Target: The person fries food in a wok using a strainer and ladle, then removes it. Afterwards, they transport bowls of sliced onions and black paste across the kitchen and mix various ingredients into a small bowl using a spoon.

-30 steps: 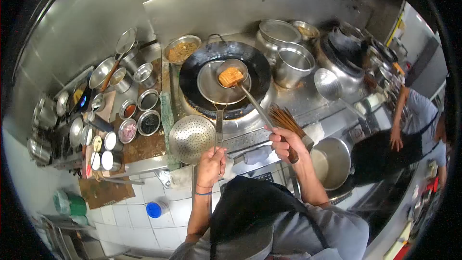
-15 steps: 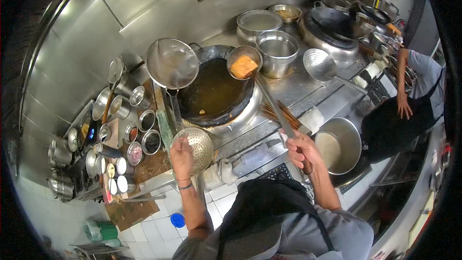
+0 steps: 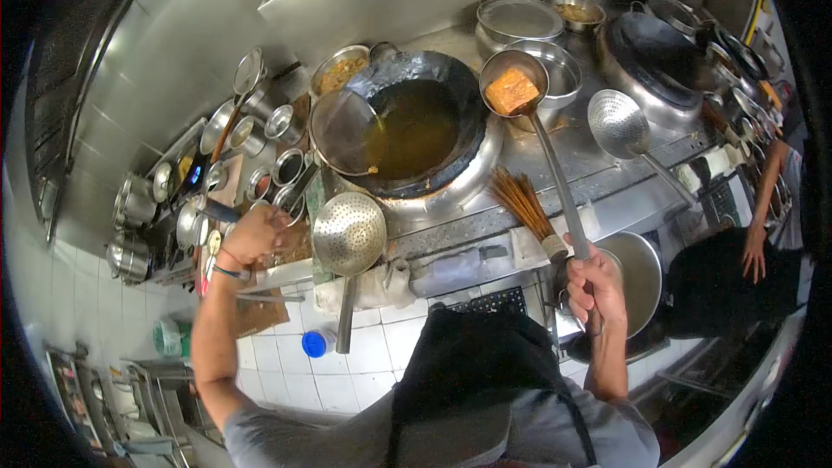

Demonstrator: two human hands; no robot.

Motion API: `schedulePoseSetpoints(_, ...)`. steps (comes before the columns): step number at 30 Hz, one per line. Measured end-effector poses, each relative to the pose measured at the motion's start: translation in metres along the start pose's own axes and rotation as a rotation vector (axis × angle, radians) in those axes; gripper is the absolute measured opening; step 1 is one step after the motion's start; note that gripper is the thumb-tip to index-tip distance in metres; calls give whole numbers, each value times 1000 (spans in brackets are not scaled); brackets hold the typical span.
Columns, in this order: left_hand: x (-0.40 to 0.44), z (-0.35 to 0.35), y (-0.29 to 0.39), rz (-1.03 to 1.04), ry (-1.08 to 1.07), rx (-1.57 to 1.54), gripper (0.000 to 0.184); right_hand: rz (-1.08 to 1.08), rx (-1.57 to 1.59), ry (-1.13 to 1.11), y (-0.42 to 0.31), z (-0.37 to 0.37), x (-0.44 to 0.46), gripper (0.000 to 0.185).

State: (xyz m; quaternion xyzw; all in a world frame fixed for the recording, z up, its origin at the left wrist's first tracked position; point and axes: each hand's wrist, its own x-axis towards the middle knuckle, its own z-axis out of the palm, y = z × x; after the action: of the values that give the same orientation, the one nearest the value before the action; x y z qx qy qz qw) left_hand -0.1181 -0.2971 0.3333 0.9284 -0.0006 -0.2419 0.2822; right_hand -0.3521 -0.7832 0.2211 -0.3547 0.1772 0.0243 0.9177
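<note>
My right hand (image 3: 596,284) is wrapped round the long handle of a ladle (image 3: 555,156). In its bowl lies a golden-brown block of food (image 3: 511,91), held between the wok (image 3: 472,78) and a steel pot behind. My left hand (image 3: 257,234) is closed on the handle of a round mesh strainer (image 3: 342,130), whose dark grip end sticks out past the fist. The strainer's mesh sits low over the wok's left side, overlapping the dark oil (image 3: 420,126). In front of the wok lies a perforated skimmer (image 3: 348,234), handle toward me.
A bamboo brush (image 3: 524,208) rests on the counter edge, right of folded cloths (image 3: 459,273). Further right are a deep pot (image 3: 654,269), another skimmer (image 3: 619,124) and a second wok (image 3: 650,56). Small seasoning bowls (image 3: 289,166) stand left. A co-worker's hand (image 3: 755,251) shows at right.
My left hand has swung left, and the strainer has come down from behind the wok to its left side, uncovering a bowl of fried bits. The view has shifted; the ladle still carries the block.
</note>
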Motion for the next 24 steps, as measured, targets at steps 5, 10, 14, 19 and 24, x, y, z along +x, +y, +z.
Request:
schedulePoseSetpoints(5,-24,2,31,-265,-230,-565,20,24,46,-52,-11,-14,14,42)
schedulePoseSetpoints(10,-3,50,33,-255,-312,-859,21,77,55,-101,-14,-23,27,43)
schedulePoseSetpoints(14,51,94,15,-148,-402,-1248,22,78,26,-132,-12,-19,35,42)
schedulePoseSetpoints(19,104,126,6,34,-388,-1469,24,59,-3,-100,2,-1,39,41)
schedulePoseSetpoints(24,124,108,4,180,-336,-1460,24,65,-35,-76,12,18,37,36)
